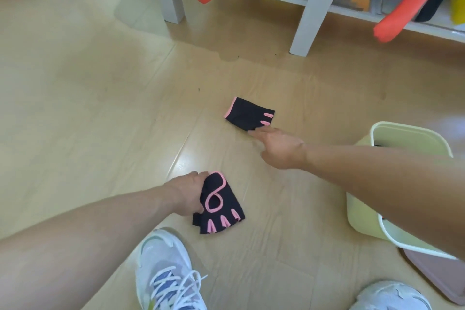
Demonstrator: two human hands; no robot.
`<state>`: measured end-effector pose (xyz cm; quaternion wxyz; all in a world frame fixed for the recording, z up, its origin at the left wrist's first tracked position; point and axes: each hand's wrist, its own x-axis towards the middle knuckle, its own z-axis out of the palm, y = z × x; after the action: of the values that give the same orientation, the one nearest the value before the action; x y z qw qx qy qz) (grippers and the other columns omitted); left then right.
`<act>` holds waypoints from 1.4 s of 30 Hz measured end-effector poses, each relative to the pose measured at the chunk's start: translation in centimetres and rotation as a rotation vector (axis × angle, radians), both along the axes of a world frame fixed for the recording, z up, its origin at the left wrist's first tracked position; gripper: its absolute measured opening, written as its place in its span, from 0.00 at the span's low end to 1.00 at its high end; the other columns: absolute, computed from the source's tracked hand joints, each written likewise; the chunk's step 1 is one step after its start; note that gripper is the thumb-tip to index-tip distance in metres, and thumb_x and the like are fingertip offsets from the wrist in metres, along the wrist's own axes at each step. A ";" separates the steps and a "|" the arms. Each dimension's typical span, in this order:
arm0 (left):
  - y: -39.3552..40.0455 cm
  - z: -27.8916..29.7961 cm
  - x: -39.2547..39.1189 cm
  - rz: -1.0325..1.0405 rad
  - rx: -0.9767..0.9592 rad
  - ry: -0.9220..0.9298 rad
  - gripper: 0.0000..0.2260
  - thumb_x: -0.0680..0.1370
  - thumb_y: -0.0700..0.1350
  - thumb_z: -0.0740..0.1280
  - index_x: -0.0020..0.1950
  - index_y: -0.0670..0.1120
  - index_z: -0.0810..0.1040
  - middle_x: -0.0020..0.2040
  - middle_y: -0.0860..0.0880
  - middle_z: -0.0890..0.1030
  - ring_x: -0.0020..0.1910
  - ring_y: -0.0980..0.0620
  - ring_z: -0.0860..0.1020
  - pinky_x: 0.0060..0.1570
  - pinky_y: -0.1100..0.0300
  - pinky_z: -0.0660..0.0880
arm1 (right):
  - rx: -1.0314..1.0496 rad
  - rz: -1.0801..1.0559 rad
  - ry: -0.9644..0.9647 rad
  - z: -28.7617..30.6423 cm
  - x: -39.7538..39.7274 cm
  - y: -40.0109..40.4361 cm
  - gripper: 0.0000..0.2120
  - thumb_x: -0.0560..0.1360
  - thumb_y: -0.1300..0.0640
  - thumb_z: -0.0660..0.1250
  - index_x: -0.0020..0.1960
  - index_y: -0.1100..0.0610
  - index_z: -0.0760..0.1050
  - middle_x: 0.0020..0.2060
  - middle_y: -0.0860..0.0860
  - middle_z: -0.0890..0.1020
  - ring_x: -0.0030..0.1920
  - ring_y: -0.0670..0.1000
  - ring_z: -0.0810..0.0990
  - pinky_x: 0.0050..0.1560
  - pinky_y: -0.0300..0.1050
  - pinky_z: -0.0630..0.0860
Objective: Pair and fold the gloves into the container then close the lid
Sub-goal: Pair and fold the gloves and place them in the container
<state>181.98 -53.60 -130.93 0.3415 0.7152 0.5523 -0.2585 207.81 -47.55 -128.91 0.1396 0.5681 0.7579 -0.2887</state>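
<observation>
Pairing goes best if the right hand (281,150), fingers spread and just touching the far glove (249,114) at one o'clock on the floor, pinches it and carries it onto the near glove (221,205) clasped by the left hand (187,194), cuffs aligned, before the green container (362,219) at three o'clock.

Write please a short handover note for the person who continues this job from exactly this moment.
Left hand: closed on the near glove, low over the floor.
Right hand: open, stretched out, fingertips at the edge of the far glove, which lies flat on the floor.
Container: pale green, open, to the right. A pinkish flat piece, perhaps its lid, lies beside it.
Done: one glove picked up.
Left: take the far glove, pair and fold both, put them in the container, close the lid.
</observation>
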 end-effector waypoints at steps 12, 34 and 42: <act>-1.5 -0.9 0.2 0.006 -0.115 -0.041 0.11 0.75 0.46 0.73 0.41 0.48 0.71 0.41 0.52 0.75 0.39 0.51 0.74 0.37 0.61 0.70 | 0.223 -0.207 -0.265 -5.0 -4.1 2.8 0.18 0.78 0.63 0.60 0.66 0.56 0.73 0.63 0.57 0.74 0.65 0.59 0.70 0.59 0.52 0.71; 0.7 10.1 12.9 0.825 -0.016 -0.890 0.10 0.77 0.34 0.67 0.57 0.42 0.81 0.49 0.46 0.85 0.44 0.52 0.82 0.39 0.61 0.81 | 0.070 -0.609 0.694 15.1 4.6 -12.1 0.13 0.74 0.58 0.72 0.52 0.53 0.69 0.48 0.46 0.86 0.42 0.55 0.85 0.39 0.45 0.74; -0.2 10.5 13.4 1.028 -0.377 -1.007 0.20 0.83 0.49 0.58 0.57 0.39 0.85 0.53 0.37 0.85 0.49 0.41 0.82 0.56 0.48 0.81 | 0.232 -0.770 0.783 11.4 3.7 -13.5 0.16 0.79 0.60 0.68 0.61 0.41 0.75 0.43 0.43 0.85 0.38 0.48 0.85 0.43 0.52 0.83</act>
<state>195.40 -53.78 -120.38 0.7483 0.3277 0.5400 0.2026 211.56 -61.08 -117.55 -0.3309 0.6658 0.5179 -0.4230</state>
